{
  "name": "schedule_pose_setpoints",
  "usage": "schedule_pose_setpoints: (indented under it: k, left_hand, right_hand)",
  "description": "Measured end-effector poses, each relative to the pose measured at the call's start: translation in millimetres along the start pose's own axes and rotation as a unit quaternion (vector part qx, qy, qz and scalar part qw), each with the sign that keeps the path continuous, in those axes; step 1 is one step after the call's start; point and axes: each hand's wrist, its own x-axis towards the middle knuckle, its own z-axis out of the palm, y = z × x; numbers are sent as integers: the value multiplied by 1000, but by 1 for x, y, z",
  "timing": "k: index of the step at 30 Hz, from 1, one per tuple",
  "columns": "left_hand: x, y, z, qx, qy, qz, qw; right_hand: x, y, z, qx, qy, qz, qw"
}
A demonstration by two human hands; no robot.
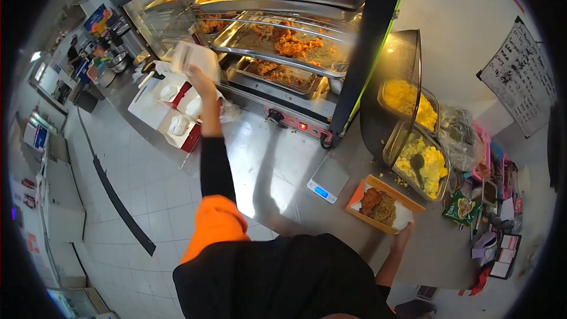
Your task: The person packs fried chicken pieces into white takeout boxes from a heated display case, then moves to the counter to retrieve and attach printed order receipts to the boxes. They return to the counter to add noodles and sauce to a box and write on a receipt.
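My left hand (200, 80) stretches out to the far left and grips a whitish, translucent plastic container (197, 58), blurred by motion. Just below it, red-and-white food boxes (188, 132) stand with mounds of white rice (178, 125) in them. At the lower right, my right hand (402, 234) has hold of the near corner of an open orange cardboard food box (376, 225). Inside that box lie a piece of fried chicken (373, 200), a brownish food portion (384, 213) and white paper.
A heated display cabinet (305, 124) holds metal trays of fried chicken (290, 42). A digital kitchen scale (334, 177) is on the steel counter (297, 226). Behind the orange box are trays of yellow food (409, 97) and a mesh screen (381, 115). A green packet (462, 207) lies farther right.
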Motion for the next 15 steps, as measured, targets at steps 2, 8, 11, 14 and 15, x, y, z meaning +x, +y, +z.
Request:
schedule_pose_setpoints:
  k: [2,8,11,14,15]
  left_hand:
    - [64,8,7,-11,9,-7,1000]
    - [48,25,59,-29,45,-91,994]
    - [6,30,69,-53,7,-84,995]
    - [-56,49,85,-86,-66,-68,992]
    - [-76,57,83,-82,-56,-53,994]
  right_hand:
    - [17,19,-6,-31,-5,-21,999]
    - [7,23,-1,-36,58,2,998]
    - [2,26,4,-211,98,-50,971]
    - [18,39,-17,-291,46,-81,952]
    - [9,31,-7,-346,43,-100,932]
